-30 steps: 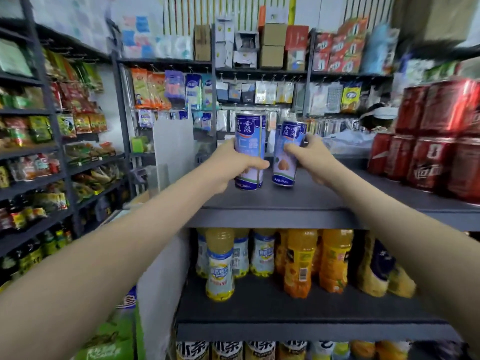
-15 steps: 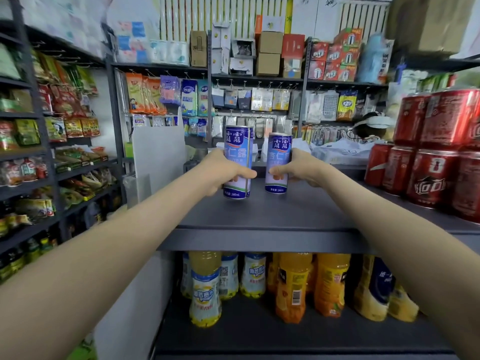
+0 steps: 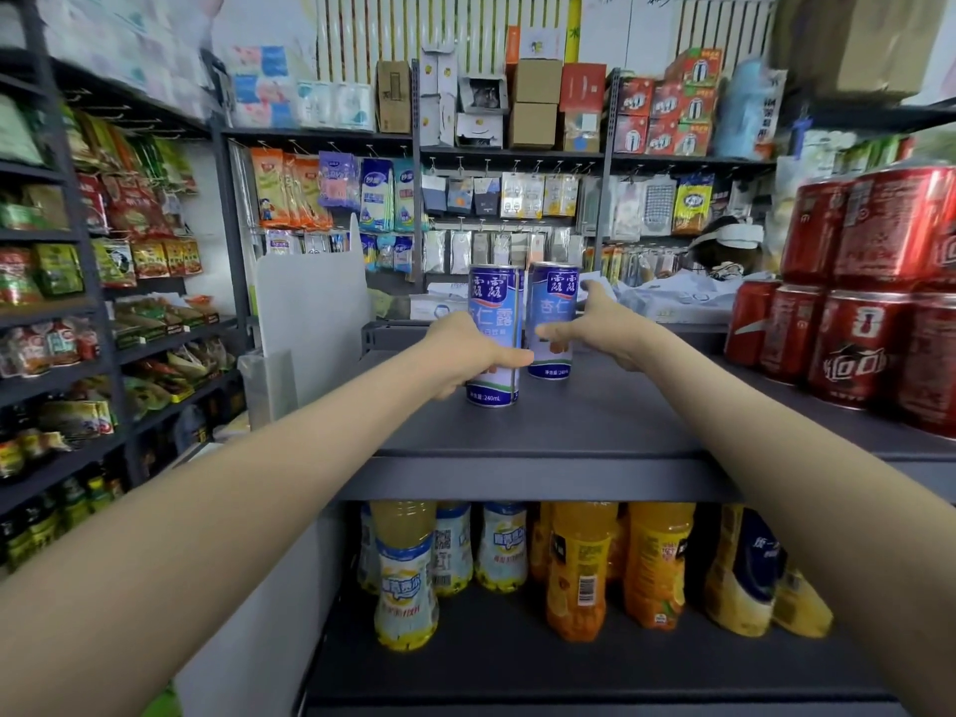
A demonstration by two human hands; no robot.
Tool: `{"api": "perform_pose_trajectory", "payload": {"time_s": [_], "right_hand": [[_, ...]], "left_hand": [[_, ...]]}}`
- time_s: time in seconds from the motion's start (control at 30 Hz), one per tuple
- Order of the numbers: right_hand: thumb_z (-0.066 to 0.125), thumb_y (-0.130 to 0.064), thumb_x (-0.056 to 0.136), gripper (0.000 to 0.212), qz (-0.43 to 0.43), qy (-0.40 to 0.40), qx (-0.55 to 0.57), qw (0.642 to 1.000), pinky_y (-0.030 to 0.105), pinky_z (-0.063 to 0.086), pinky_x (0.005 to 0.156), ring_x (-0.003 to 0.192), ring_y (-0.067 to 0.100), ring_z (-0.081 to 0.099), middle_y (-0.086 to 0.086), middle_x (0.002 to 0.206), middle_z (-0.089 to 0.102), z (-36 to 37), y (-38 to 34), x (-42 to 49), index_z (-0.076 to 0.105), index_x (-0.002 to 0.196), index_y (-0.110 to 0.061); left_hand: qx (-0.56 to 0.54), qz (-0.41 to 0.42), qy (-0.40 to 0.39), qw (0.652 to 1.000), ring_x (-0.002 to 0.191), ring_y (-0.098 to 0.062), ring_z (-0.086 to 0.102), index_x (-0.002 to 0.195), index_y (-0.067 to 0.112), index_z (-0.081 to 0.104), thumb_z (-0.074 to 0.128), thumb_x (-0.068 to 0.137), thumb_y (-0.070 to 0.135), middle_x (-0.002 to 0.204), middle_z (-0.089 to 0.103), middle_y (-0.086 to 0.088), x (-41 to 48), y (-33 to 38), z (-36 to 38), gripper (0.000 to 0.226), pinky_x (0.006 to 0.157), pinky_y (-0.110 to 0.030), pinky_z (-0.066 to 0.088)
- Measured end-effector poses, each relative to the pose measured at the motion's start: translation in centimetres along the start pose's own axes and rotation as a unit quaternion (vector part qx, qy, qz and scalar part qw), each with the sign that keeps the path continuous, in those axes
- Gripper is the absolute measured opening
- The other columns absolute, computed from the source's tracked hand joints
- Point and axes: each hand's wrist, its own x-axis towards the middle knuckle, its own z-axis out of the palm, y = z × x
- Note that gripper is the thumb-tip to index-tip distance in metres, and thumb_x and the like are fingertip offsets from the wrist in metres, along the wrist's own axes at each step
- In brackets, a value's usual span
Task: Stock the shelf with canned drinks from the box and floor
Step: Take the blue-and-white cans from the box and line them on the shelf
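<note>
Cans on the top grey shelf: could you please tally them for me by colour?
Blue cans: 2
Red cans: 6 showing; the stack runs off the right edge, so there may be more
Total: 8 in view

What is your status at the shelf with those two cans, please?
Left grip wrapped on left blue can, standing on top shelf. Right grip spread open against right blue can, also down. Red cans stacked right, clear of both.
</note>
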Motion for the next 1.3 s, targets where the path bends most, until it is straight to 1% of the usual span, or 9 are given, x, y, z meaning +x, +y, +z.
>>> {"api": "perform_pose_trajectory", "payload": {"time_s": [0.13,0.27,0.33,0.47,0.57,0.63,0.8,1.1,1.3], "right_hand": [[0.064,-0.016,0.088,0.044,-0.081,0.086,0.056,0.991,0.029,0.05,0.071,0.081,0.014,0.057,0.001,0.095,0.051,0.4,-1.2,-2.3,0.03,0.117,-0.013],[0.045,-0.009,0.094,0.002,-0.046,0.032,0.154,0.986,0.026,0.046,0.058,0.071,0.015,0.053,0.004,0.085,0.053,-0.4,-1.2,-4.4,0.045,0.093,-0.012],[0.048,-0.017,0.094,0.008,-0.041,-0.006,0.151,0.988,0.026,0.046,0.06,0.075,0.014,0.055,0.003,0.089,0.056,-0.8,-0.9,-5.1,0.049,0.099,-0.011],[0.073,-0.024,0.081,0.049,-0.043,0.003,0.064,0.997,0.023,0.053,0.069,0.09,0.011,0.063,0.002,0.107,0.063,-1.2,0.3,-5.0,0.044,0.118,-0.011],[0.079,-0.011,0.073,0.063,-0.023,0.005,0.07,0.997,0.029,0.056,0.072,0.094,0.018,0.066,0.011,0.116,0.062,-1.7,0.9,-4.3,0.039,0.121,-0.007],[0.078,-0.008,0.074,0.061,-0.013,-0.01,0.087,0.996,0.03,0.056,0.072,0.094,0.02,0.066,0.013,0.118,0.061,-2.0,0.9,-4.0,0.039,0.122,-0.007],[0.075,-0.012,0.079,0.051,0.001,-0.041,0.005,0.999,0.041,0.056,0.081,0.087,0.024,0.066,0.014,0.112,0.065,-1.7,0.5,-3.9,0.05,0.123,-0.008],[0.072,-0.011,0.08,0.04,-0.005,0.046,-0.029,0.998,0.034,0.055,0.072,0.069,0.017,0.057,0.018,0.113,0.064,0.9,-0.2,-4.0,0.053,0.114,-0.003],[0.067,-0.016,0.083,0.049,-0.089,0.131,-0.172,0.972,0.02,0.033,0.069,0.107,0.025,0.054,0.014,0.118,0.057,1.6,-1.2,-7.4,0.046,0.124,-0.001]], "left_hand": [[0.016,0.029,-0.03,0.999,0.091,-0.021,0.067,0.103,0.011,0.067,0.087,0.063,0.024,0.098,0.072,-0.007,0.2,0.7,2.0,0.047,0.084,-0.034,0.054],[0.019,0.051,-0.046,0.997,0.095,-0.021,0.067,0.105,0.011,0.068,0.087,0.062,0.027,0.101,0.071,-0.006,0.2,1.6,4.1,0.05,0.09,-0.036,0.053],[0.038,0.074,-0.032,0.996,0.098,-0.021,0.064,0.111,0.011,0.065,0.085,0.066,0.028,0.105,0.069,-0.007,0.0,2.1,5.0,0.051,0.092,-0.036,0.051],[0.029,0.112,-0.099,0.988,0.103,-0.019,0.064,0.116,0.013,0.063,0.082,0.062,0.029,0.109,0.069,-0.006,-0.5,2.3,6.1,0.059,0.095,-0.035,0.049],[0.065,0.085,-0.109,0.988,0.09,-0.022,0.061,0.1,0.009,0.065,0.073,0.07,0.015,0.095,0.067,-0.005,-0.1,1.9,6.0,0.032,0.084,-0.032,0.049],[0.09,0.073,-0.079,0.99,0.086,-0.022,0.057,0.097,0.008,0.064,0.072,0.075,0.008,0.095,0.063,-0.007,0.3,1.9,5.9,0.023,0.075,-0.03,0.048],[0.139,0.063,-0.014,0.988,0.095,-0.026,0.062,0.109,0.002,0.063,0.076,0.072,0.01,0.106,0.065,-0.013,0.3,2.3,5.9,0.04,0.078,-0.031,0.049],[0.186,0.058,0.018,0.981,0.091,-0.023,0.06,0.112,0.005,0.063,0.075,0.076,0.017,0.109,0.066,-0.014,-0.3,2.4,5.4,0.04,0.078,-0.029,0.048],[0.245,0.077,0.048,0.965,0.089,-0.024,0.053,0.115,0.001,0.053,0.063,0.087,0.019,0.109,0.06,-0.014,-4.5,3.7,4.8,0.035,0.061,-0.026,0.039]]}}
